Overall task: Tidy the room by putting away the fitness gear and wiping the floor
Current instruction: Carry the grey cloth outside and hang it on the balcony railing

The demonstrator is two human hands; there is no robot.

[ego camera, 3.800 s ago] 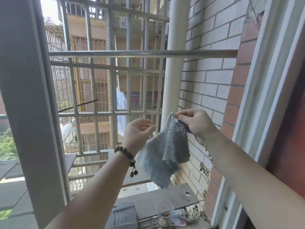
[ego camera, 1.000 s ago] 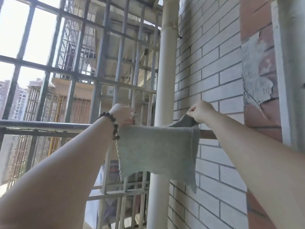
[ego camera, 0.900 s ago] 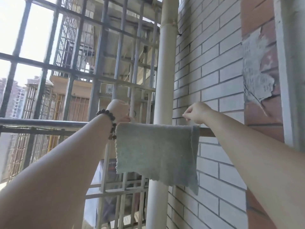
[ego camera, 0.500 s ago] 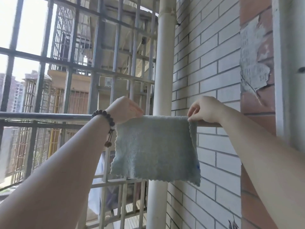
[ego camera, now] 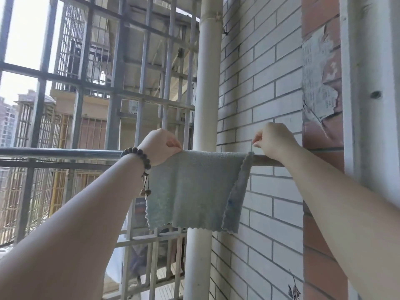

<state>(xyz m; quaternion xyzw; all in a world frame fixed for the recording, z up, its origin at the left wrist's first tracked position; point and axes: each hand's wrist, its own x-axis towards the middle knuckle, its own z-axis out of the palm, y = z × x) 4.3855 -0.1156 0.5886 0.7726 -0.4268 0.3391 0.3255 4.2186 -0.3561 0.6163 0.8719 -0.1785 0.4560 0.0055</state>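
Observation:
A pale blue-grey cloth (ego camera: 190, 189) hangs folded over a horizontal metal rail (ego camera: 65, 153) outside the window. My left hand (ego camera: 159, 146), with a dark bead bracelet on its wrist, pinches the cloth's top left corner on the rail. At the cloth's top right corner sits my right hand (ego camera: 273, 140), its fingers curled shut. Its fingertips are just above the corner, and its wrist rests on the rail. The cloth's right edge hangs slightly turned back.
A white drainpipe (ego camera: 205, 83) runs upright behind the cloth. To the right is a white brick wall (ego camera: 259, 83) with a red brick strip and a white window frame (ego camera: 372, 105). Grey security bars (ego camera: 112, 94) close off the left and far side.
The cloth went from bunched in both hands to spread over the rail. In the last half second my right fingers slid just off its top right corner.

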